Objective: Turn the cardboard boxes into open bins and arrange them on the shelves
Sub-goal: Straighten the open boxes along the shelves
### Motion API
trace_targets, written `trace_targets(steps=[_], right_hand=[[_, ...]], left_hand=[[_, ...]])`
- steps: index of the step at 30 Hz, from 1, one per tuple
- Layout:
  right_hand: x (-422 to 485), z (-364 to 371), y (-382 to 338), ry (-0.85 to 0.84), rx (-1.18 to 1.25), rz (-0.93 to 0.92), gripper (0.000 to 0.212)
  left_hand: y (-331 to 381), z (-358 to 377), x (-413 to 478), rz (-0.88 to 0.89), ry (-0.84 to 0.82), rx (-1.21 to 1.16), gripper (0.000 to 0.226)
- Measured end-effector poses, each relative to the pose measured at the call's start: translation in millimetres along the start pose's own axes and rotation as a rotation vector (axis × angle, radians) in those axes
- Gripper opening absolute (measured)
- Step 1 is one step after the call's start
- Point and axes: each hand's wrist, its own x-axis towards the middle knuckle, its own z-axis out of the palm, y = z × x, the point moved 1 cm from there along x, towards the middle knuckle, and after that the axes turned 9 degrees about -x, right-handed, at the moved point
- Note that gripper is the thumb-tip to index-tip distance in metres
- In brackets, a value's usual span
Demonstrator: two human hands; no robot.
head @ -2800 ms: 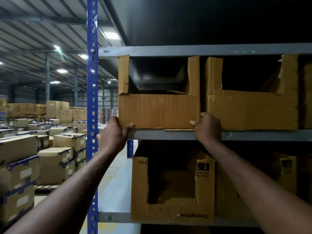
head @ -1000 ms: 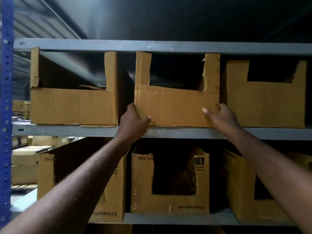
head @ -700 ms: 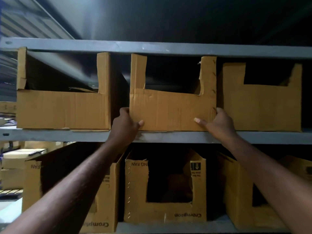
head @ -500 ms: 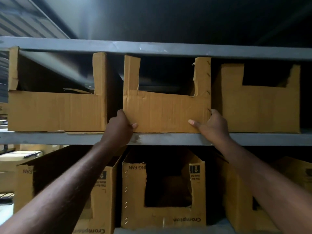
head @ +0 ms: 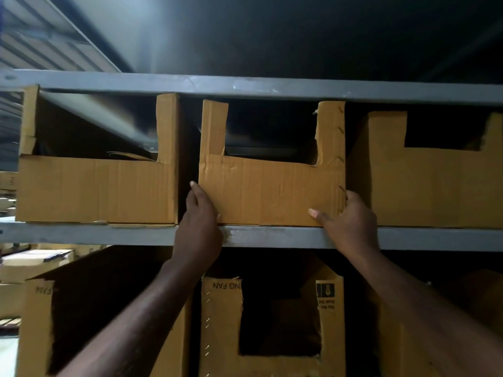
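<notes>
Three cardboard bins with cut-out fronts stand side by side on the grey upper shelf (head: 272,236). The middle bin (head: 272,191) is held at both lower corners. My left hand (head: 200,219) grips its lower left corner, fingers reaching into the gap beside the left bin (head: 95,189). My right hand (head: 347,216) grips the lower right corner, thumb on the front face, fingers behind the edge next to the right bin (head: 435,191).
On the lower shelf stand more cut-front bins, a middle one printed "FAN" (head: 272,322) and one at the left (head: 35,327). A grey beam (head: 245,85) runs just above the upper bins. Stacked cartons (head: 27,265) show at far left.
Both hands went from the left bin to the middle bin. Since half a second ago the middle bin sits slightly farther right, with a wider gap to the left bin.
</notes>
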Motion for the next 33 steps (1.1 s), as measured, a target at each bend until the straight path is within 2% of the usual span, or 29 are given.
trace_targets(steps=[3,6,9,11,14,18,25,30,33], right_hand=[[0.4,-5.5,-2.8,0.093,-0.052,-0.107,0.086],[1.5,-14.7,-26.4,0.305,-0.287,-0.468,0.082],[10.9,-10.8,-55.4,0.233,-0.438,-0.792,0.077],[19.0,0.9,-68.8,0.145,-0.525,-0.875,0.077],[24.5,20.8,-74.5,0.102,-0.566,-0.829,0.074],[27.7,30.8,-75.5,0.182,-0.498,-0.783,0.062],[30.4,21.3,-79.4,0.154,-0.381,-0.783,0.051],[28.0,23.8,-77.8,0.168,-0.363,-0.779,0.053],[23.5,25.2,-69.9,0.122,-0.404,-0.807,0.066]], left_hand=[[0.3,3.5,-1.7,0.03,0.021,0.001,0.095],[2.0,4.7,-3.5,0.113,0.055,0.012,0.1],[13.1,4.4,1.4,0.227,0.069,0.062,0.104],[25.4,6.6,6.5,0.308,0.044,0.108,0.103],[32.0,15.2,10.6,0.374,-0.038,0.215,0.099],[13.1,25.6,6.0,0.365,-0.081,0.364,0.091],[0.5,25.5,0.4,0.331,-0.057,0.321,0.089],[-1.2,25.9,-1.6,0.33,-0.052,0.308,0.09],[-3.4,27.2,-1.9,0.326,-0.047,0.294,0.089]])
